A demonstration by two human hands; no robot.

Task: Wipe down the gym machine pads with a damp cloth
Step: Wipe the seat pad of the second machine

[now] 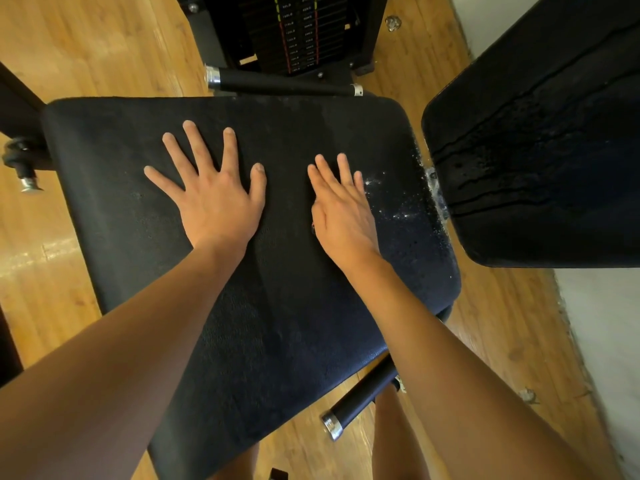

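Observation:
A black seat pad point(114, 188) of a gym machine fills the middle of the head view. My left hand point(214, 195) lies flat on it with fingers spread wide. My right hand point(343, 209) rests flat on the pad beside it, fingers straight and close together. Neither hand holds anything, and no cloth is in view. White specks and droplets dot the pad's right edge point(401, 206). The black back pad point(540, 140) stands to the right, with wet streaks running across it.
A weight stack point(294, 32) stands beyond the seat. Black grip handles with chrome ends lie at the far side point(280, 83) and the near right point(360, 400). A knob point(24, 164) juts out at the left. Wooden floor surrounds the machine; my legs show below.

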